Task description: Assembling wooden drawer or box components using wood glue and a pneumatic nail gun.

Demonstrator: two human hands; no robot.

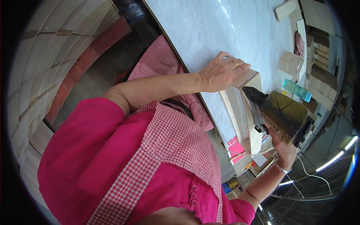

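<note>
My left hand [224, 73], with a gold ring on one finger, grips the near corner of a pale wooden box or frame [240, 112] that stands on the table. Its thumb is hidden. My right hand [284, 150] is wrapped round the handle of a worn, dark yellow and black nail gun [287, 114]. The gun's black nose [254, 95] is right at the edge of the box, close to my left fingers. Whether the nose touches the wood, I cannot tell.
The white marbled table [195, 33] carries a stack of small wooden boards [291, 63], a teal bottle [297, 90] and loose wood strips [285, 10]. A pale hose [313, 175] hangs near my right arm. Tall stacks of boards [41, 48] stand at the left beside a red beam [82, 62].
</note>
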